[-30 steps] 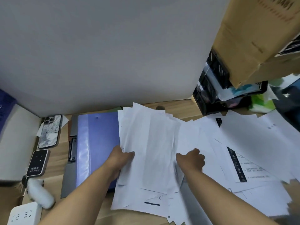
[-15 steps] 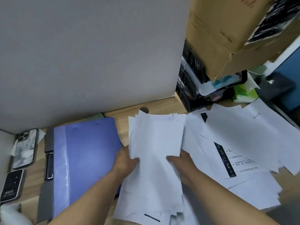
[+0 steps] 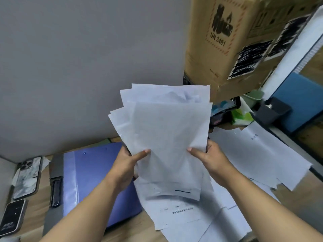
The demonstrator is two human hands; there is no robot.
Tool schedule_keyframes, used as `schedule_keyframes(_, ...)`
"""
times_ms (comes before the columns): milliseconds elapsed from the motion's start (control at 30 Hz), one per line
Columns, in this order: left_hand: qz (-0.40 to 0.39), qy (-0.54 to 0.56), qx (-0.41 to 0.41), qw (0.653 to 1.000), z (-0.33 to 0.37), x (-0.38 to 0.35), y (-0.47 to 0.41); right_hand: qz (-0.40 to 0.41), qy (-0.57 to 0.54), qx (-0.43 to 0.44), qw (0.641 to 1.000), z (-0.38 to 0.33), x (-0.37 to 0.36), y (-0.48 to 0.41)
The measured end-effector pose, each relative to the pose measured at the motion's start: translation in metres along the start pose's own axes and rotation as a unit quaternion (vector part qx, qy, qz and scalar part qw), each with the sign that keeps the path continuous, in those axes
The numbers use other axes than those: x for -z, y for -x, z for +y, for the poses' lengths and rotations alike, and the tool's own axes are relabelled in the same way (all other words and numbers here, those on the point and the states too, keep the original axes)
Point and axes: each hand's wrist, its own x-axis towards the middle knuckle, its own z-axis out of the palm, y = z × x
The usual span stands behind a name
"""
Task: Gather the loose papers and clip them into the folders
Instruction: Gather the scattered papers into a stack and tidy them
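Left hand [image 3: 128, 165] and right hand [image 3: 208, 158] pinch the sides of an uneven white paper stack [image 3: 167, 137], upright above the wooden desk [image 3: 293, 194]. Flat blue plastic folder [image 3: 90, 180] waits left; scattered white sheets [image 3: 262, 154] lie right. Gathering looks partway, nothing clipped yet.

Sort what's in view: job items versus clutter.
Job: fanned stack of white paper sheets gripped by left hand and right hand; loose white sheets on desk; blue plastic clip folder.
Clutter: marble-cased phone; black rectangular gadget; brown cardboard box.
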Motion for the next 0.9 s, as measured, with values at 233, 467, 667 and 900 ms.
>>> schedule_keyframes(233, 0.010, -0.046, -0.094, 0.994, 0.017, -0.024, 0.032, 0.137, 0.008, 0.052, 0.989, 0.000, 0.010, 0.040)
schedule_keyframes(467, -0.020, -0.093, -0.096, 0.991, -0.013, -0.044, 0.055, 0.248, 0.022, -0.014, 0.968, 0.051, -0.006, 0.064)
schedule_keyframes(667, -0.004, -0.080, -0.141, 0.987, -0.007, -0.060, 0.050, 0.295, 0.002, 0.000, 0.956, 0.048, -0.007, 0.058)
schedule_keyframes(900, 0.036, -0.073, -0.079, 0.994, -0.021, -0.066, 0.036, 0.258, 0.059, -0.079, 0.961, 0.059, 0.000, 0.048)
